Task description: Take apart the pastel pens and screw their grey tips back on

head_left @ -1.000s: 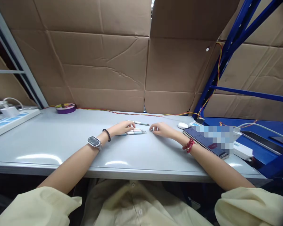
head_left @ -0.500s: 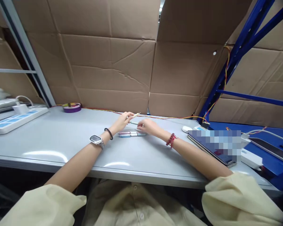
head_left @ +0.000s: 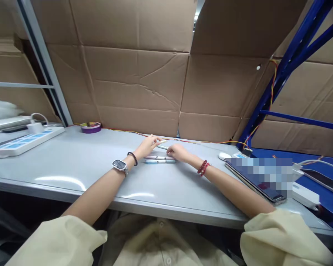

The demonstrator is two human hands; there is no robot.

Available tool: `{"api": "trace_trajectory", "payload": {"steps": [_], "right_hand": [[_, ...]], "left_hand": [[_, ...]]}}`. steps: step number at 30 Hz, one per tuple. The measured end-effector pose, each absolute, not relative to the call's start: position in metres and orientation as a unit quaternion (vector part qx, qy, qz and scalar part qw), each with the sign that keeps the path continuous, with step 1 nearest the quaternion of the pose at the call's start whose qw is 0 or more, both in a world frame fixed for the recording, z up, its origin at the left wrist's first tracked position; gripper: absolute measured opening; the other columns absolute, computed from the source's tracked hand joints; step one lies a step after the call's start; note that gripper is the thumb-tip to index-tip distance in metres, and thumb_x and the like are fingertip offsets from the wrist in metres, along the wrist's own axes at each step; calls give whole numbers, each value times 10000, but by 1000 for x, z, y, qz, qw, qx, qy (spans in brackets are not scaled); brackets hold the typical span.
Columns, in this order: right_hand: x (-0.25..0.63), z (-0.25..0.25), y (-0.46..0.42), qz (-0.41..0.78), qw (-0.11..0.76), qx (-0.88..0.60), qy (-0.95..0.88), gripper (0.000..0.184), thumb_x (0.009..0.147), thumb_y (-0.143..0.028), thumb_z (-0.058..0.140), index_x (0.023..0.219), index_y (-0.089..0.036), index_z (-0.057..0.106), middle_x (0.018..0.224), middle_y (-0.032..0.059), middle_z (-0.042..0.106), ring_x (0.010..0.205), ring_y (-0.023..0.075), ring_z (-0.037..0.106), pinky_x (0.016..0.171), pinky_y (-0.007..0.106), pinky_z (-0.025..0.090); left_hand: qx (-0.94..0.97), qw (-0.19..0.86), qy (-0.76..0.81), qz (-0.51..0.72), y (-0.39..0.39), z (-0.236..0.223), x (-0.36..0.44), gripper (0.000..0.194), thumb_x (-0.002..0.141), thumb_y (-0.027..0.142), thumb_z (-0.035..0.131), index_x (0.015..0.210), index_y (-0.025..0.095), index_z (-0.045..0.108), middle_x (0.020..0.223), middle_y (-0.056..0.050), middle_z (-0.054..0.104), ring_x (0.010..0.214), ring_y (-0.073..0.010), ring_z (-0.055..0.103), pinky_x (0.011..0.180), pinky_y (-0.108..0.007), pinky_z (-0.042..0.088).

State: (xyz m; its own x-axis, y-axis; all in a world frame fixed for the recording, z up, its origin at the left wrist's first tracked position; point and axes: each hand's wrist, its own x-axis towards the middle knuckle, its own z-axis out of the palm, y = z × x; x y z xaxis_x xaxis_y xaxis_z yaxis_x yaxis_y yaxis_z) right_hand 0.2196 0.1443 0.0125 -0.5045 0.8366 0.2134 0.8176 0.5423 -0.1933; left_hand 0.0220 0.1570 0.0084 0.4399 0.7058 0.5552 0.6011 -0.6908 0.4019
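Observation:
My left hand [head_left: 149,145] is closed in a pinch on a cream-coloured pen [head_left: 162,142], just above the far half of the grey table. To its right, my right hand [head_left: 178,152] has its fingers bent together at the right end of a pale pen [head_left: 162,147]; its fingertips partly cover that end. Nearer to me a pink-and-white pen [head_left: 154,157] and a light blue pen [head_left: 155,162] lie side by side, roughly parallel to the table edge. The right hand hides part of the pink one.
A purple roll of tape [head_left: 91,128] sits at the back left, near a white power strip [head_left: 27,142]. Dark tablet-like device [head_left: 252,181] lies at the right, beside a white round object [head_left: 224,156]. Thin wires [head_left: 205,142] run along the cardboard wall [head_left: 144,81].
My left hand has brought the cream pen lower and flatter, closer to the right hand. The right hand stays by the pens. The whole view has shifted slightly.

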Motion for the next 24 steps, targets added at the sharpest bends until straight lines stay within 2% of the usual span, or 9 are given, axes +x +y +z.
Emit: {"api": "trace_trajectory", "payload": {"steps": [5, 7, 11, 21, 24], "right_hand": [[250, 33, 151, 52, 241, -507, -826, 168, 830, -126, 524, 881, -162, 679, 935, 61, 699, 858, 173, 630, 745, 259, 465], [257, 38, 152, 59, 269, -508, -816, 156, 834, -137, 526, 899, -164, 666, 922, 59, 698, 862, 172, 629, 750, 267, 466], [253, 37, 148, 87, 294, -483, -820, 115, 786, -116, 585, 847, -170, 665, 801, 29, 702, 755, 152, 637, 704, 253, 473], [235, 27, 139, 95, 356, -438, -820, 93, 779, -119, 585, 763, -164, 666, 797, 38, 698, 763, 163, 628, 737, 279, 453], [234, 25, 139, 104, 367, -425, -820, 103, 798, -185, 591, 888, -170, 639, 789, 24, 696, 739, 148, 632, 713, 268, 459]], "left_hand": [[860, 83, 372, 338, 156, 12, 23, 314, 885, 437, 420, 894, 194, 618, 916, -47, 599, 821, -193, 530, 757, -325, 431], [865, 86, 367, 332, 156, 12, 23, 308, 884, 431, 419, 894, 197, 619, 910, -48, 596, 822, -198, 529, 760, -335, 431], [869, 90, 362, 324, 154, 12, 24, 305, 884, 422, 406, 899, 197, 612, 903, -50, 578, 801, -194, 528, 745, -338, 441], [877, 91, 347, 319, 153, 11, 27, 259, 888, 369, 414, 926, 198, 605, 922, -43, 561, 778, -169, 541, 745, -312, 451], [882, 83, 338, 317, 152, 11, 27, 252, 892, 349, 407, 937, 198, 603, 911, -40, 568, 773, -166, 542, 732, -305, 458]]}}
